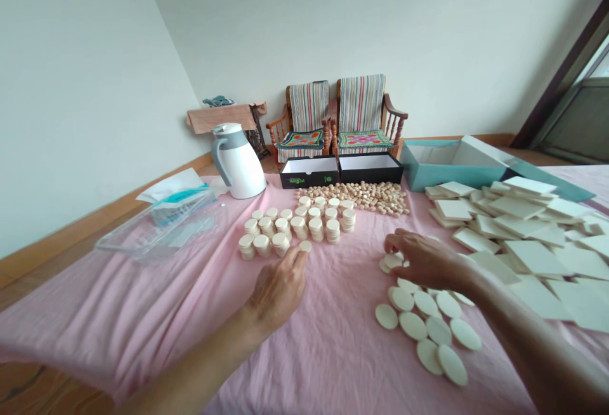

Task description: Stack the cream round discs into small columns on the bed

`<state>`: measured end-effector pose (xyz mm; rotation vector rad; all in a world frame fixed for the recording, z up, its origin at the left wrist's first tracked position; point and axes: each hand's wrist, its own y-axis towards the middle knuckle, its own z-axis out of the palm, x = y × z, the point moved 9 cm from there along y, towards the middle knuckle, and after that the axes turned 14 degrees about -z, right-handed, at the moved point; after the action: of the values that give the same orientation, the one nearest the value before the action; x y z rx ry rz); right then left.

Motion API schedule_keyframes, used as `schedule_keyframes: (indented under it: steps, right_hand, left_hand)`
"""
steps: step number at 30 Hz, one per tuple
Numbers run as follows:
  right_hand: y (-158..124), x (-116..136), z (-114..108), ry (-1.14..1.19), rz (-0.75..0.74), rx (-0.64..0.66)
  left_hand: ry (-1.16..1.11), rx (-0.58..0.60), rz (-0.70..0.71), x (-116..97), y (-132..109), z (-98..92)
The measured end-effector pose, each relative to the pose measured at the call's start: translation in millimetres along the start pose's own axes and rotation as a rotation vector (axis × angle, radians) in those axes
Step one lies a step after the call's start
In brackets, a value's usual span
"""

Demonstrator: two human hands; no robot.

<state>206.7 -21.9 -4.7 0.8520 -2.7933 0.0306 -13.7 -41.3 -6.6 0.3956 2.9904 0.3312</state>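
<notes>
My left hand [280, 285] is closed at the near edge of several short stacks of pale round wooden discs [316, 228]. Its thumb and fingertips hold a small pale disc [305, 247], and whether more discs lie under it I cannot see. Over to the right, my right hand [421, 257] reaches down with bent fingers onto pale discs [392, 261] at the far end of a loose spread. Its fingertips close about a disc there, partly hidden by the fingers. More loose discs [412, 325] lie flat and overlapping below that hand.
Square pale wooden tiles [523, 224] heap up at right, before a teal box [431, 167]. Wooden beads [366, 197] lie before two black boxes [309, 177]. A white-grey jug [242, 164] and a clear plastic container [157, 228] stand left on the pink cloth [304, 351].
</notes>
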Motion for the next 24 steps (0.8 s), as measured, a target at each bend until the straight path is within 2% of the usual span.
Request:
schedule_keyframes:
  steps: [2,5,17,24]
  right_hand:
    - [-1.2,5.9,1.2,-0.009,-0.015,0.046]
    - [0.3,13.7,2.7,-0.016,-0.045,0.045]
    - [12.7,27.4,-2.2,0.06,-0.062,-0.144]
    - [16.0,39.2,0.4,0.074,-0.112,-0.19]
  left_hand:
    - [-0.024,-0.006,-0.007,4.4,-0.1,4.3]
    - [-0.056,-0.011,-0.002,7.0,2.4,9.2]
    - [-0.114,0.048,0.042,2.4,7.5,9.8]
    - [-0.086,0.034,0.079,-2.0,14.4,10.8]
